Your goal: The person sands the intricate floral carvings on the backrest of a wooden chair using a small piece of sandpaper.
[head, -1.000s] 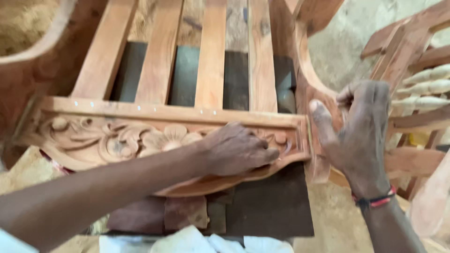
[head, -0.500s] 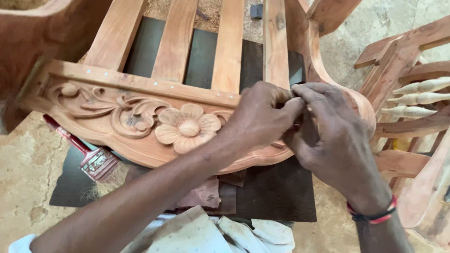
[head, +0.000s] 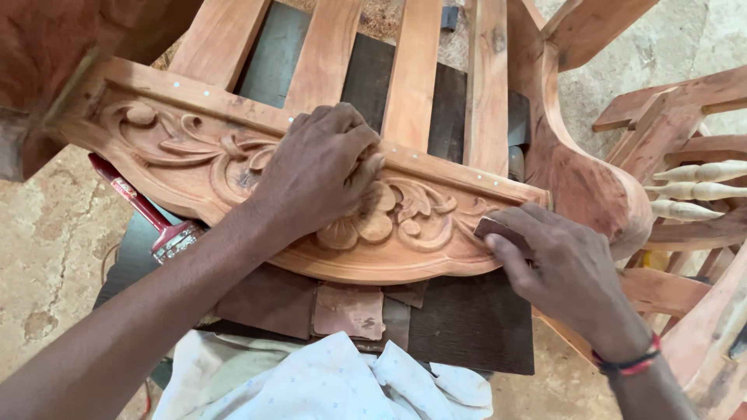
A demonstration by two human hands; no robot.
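A woodworking workshop: carved chair rail, unfinished wooden frames, dusty floor.

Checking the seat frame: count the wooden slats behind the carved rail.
4, side by side behind the carved rail: leftmost slat, second slat above the left hand, third slat, rightmost slat. Others may be hidden.
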